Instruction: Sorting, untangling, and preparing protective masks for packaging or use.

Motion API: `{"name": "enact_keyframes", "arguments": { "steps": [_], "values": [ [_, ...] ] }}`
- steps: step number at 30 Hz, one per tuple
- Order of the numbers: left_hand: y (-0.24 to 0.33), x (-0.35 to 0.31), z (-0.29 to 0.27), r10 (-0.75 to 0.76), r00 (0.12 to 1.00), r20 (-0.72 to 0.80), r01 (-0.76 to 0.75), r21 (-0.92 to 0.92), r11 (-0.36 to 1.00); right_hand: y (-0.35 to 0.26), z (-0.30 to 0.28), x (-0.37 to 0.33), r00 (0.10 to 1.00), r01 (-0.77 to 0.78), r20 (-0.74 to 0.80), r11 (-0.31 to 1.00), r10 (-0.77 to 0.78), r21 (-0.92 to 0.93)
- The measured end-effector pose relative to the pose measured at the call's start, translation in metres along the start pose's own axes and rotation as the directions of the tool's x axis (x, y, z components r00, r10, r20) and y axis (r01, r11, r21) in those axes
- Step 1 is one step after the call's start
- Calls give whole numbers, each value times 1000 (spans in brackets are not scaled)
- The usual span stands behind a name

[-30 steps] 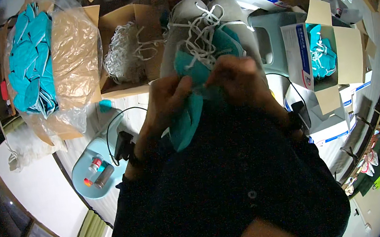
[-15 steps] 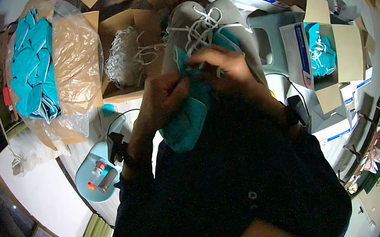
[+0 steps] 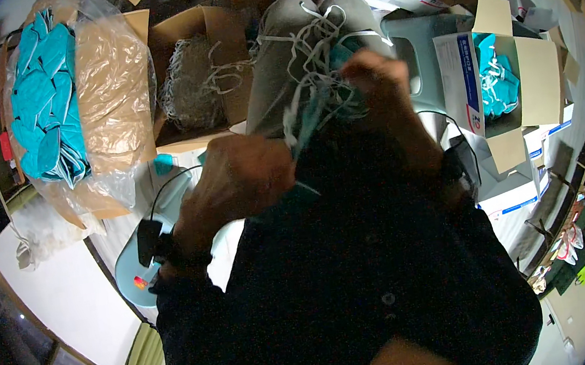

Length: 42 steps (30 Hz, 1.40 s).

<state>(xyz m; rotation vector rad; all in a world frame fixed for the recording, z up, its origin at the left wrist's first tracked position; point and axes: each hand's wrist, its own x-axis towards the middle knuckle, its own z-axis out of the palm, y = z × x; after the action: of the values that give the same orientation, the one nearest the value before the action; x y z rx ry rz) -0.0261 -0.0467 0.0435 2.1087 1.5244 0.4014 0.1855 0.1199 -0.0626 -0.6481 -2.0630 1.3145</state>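
On my lap, my left hand (image 3: 250, 169) is closed, its fingers blurred, on a teal cloth piece (image 3: 293, 200) that hangs dark below the fist. White cords (image 3: 304, 48) lie in a loose tangle over my grey trouser legs (image 3: 280, 29), some trailing between the two hands. My right hand (image 3: 379, 79) is up and to the right, smeared by motion, its fingers drawn together beside the cords. What it grips cannot be made out. Another bit of teal cloth (image 3: 342, 54) shows on the right thigh by that hand.
Left stands a plastic-lined carton (image 3: 115, 95) with stacked teal pieces (image 3: 48, 96). Ahead, an open carton (image 3: 226, 40) holds white cords (image 3: 191, 85). Rightward, an open box (image 3: 460, 79) contains teal pieces with white ties (image 3: 496, 74), beside a grey-green stool (image 3: 412, 56). A light-blue tray (image 3: 127, 271) is near my left forearm.
My hands have moved apart: the right went up and right, the left slightly left. The teal piece, held up between both hands before, now hangs lower by my left hand.
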Motion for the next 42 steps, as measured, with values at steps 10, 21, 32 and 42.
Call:
{"name": "enact_keyframes", "arguments": {
  "steps": [10,21,32,42],
  "values": [
    [5,3,-8,77,997,-20,-69,271,960,-34,4,19,913,-147,392,987,113,59],
    [6,-5,21,119,949,-293,-72,166,984,-57,21,6,925,-117,378,976,39,186],
    [11,-1,11,255,866,-430,-188,192,963,-59,28,24,915,-269,366,936,173,229],
    [16,-17,21,-53,821,-568,24,-58,998,-39,52,10,908,-353,294,924,300,146]
  ]
}}
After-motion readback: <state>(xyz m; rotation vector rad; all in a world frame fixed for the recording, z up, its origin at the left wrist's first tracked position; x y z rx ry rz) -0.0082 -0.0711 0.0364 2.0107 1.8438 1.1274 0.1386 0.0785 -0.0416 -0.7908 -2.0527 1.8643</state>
